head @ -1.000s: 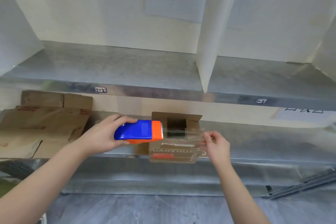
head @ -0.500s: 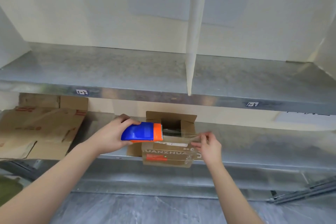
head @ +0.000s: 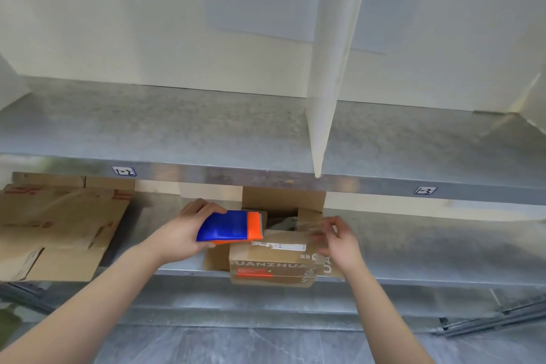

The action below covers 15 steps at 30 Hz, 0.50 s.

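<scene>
A small brown cardboard box (head: pixel 274 263) with open top flaps sits at the front edge of the lower metal shelf (head: pixel 428 251). My left hand (head: pixel 180 233) grips a blue and orange tape dispenser (head: pixel 230 226) just left of the box opening. A strip of clear tape (head: pixel 298 223) runs from the dispenser across the box top. My right hand (head: pixel 339 239) pinches the free end of the tape over the box's right flap.
Flattened cardboard boxes (head: pixel 56 224) lie on the lower shelf at the left. An upper metal shelf (head: pixel 177 133) hangs over the box, split by a white divider panel (head: pixel 328 83). A grey floor (head: pixel 236 343) lies below.
The view has shifted, so the shelves sit lower in the picture. Both hands stay at the box; the right hand has lowered the tape end slightly toward the right flap.
</scene>
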### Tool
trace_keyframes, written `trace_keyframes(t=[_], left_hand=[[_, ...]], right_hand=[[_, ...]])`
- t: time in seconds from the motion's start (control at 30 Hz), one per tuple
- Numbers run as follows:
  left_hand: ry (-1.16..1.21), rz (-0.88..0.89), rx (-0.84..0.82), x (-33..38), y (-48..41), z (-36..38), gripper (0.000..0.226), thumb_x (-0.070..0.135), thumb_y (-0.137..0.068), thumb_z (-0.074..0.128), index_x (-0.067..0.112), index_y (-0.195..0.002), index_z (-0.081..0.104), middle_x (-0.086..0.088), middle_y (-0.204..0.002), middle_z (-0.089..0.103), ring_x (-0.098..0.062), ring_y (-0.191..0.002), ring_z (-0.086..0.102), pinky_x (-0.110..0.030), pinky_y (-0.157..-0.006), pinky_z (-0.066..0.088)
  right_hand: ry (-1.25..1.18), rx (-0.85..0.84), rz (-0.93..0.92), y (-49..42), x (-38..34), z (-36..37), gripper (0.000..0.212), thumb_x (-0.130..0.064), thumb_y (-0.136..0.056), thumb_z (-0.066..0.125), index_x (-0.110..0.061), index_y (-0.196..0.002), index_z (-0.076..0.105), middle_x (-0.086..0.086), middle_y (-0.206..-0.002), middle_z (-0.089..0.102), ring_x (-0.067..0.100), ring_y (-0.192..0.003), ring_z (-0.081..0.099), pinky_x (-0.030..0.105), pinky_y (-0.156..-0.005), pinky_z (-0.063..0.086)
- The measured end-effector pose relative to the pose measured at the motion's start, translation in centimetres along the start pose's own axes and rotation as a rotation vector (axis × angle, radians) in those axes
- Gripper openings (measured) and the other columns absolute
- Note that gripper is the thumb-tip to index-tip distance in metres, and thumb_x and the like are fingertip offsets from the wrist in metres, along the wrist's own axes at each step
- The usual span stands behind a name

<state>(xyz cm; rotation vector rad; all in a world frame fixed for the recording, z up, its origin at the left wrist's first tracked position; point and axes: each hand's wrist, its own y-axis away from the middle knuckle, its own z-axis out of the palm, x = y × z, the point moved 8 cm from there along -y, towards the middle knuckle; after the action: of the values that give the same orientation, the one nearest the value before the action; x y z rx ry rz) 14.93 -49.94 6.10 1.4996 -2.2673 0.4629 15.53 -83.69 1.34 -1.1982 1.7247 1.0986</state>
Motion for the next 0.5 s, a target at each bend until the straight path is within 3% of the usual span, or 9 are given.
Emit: trace_keyframes(t=[0.1,0.2,0.3,0.4,0.47,0.5], left_hand=[[-0.001,-0.011,-0.015,-0.5,-0.2,0.3,0.063,0.033,-0.073,0.077,0.030,-0.129,0.047,0.011,-0.126,0.046,-0.008,-0.117,0.042,-0.026,-0.096,0.042],[0.007,-0.031,-0.034,-1.0,-0.3,0.8,0.065,0.034,-0.073,0.076,0.033,-0.130,0.045,0.012,-0.126,0.043,-0.007,-0.118,0.041,-0.027,-0.098,0.042],[0.011,-0.058,-0.046,-1.1,-0.5,0.9,0.065,0.034,-0.074,0.076,0.033,-0.131,0.044,0.013,-0.126,0.041,-0.005,-0.116,0.039,-0.027,-0.097,0.041],[0.023,-0.085,-0.034,-1.2,-0.8,1.0,0.065,0.034,-0.075,0.077,0.033,-0.131,0.044,0.014,-0.124,0.040,-0.004,-0.114,0.039,-0.025,-0.096,0.041],[0.028,-0.099,-0.037,-1.4,-1.0,1.0,0.062,0.036,-0.075,0.076,0.038,-0.128,0.043,0.016,-0.122,0.041,-0.003,-0.113,0.040,-0.024,-0.095,0.041],[0.033,-0.107,-0.041,-1.4,-1.2,1.0,0.061,0.038,-0.075,0.076,0.043,-0.125,0.041,0.017,-0.121,0.041,-0.003,-0.113,0.040,-0.024,-0.094,0.041]], right_hand=[[-0.007,-0.028,-0.022,-0.8,-1.0,0.1,0.019,-0.022,-0.101,0.049,-0.008,-0.112,0.055,-0.005,-0.136,0.040,0.010,-0.091,0.063,0.032,-0.063,0.061],[-0.028,-0.100,-0.004,-1.6,-0.9,0.6,0.013,-0.023,-0.098,0.055,-0.011,-0.097,0.056,-0.019,-0.147,0.022,0.020,-0.099,0.065,0.033,-0.063,0.061],[-0.040,-0.196,0.041,-2.7,-0.4,1.0,0.016,-0.026,-0.098,0.055,-0.010,-0.094,0.055,-0.025,-0.149,0.015,0.029,-0.084,0.073,0.038,-0.065,0.061],[-0.071,-0.288,0.087,-3.7,-0.4,1.4,0.008,-0.027,-0.100,0.051,-0.020,-0.102,0.055,-0.022,-0.145,0.030,0.027,-0.083,0.073,0.042,-0.072,0.061],[-0.126,-0.310,0.140,-4.1,-0.1,1.4,0.011,-0.027,-0.102,0.048,-0.024,-0.111,0.051,-0.005,-0.127,0.057,0.027,-0.086,0.073,0.046,-0.079,0.060],[-0.141,-0.302,0.150,-4.4,0.0,1.4,0.012,-0.026,-0.102,0.048,-0.020,-0.111,0.053,-0.001,-0.121,0.058,0.026,-0.089,0.072,0.045,-0.077,0.060]])
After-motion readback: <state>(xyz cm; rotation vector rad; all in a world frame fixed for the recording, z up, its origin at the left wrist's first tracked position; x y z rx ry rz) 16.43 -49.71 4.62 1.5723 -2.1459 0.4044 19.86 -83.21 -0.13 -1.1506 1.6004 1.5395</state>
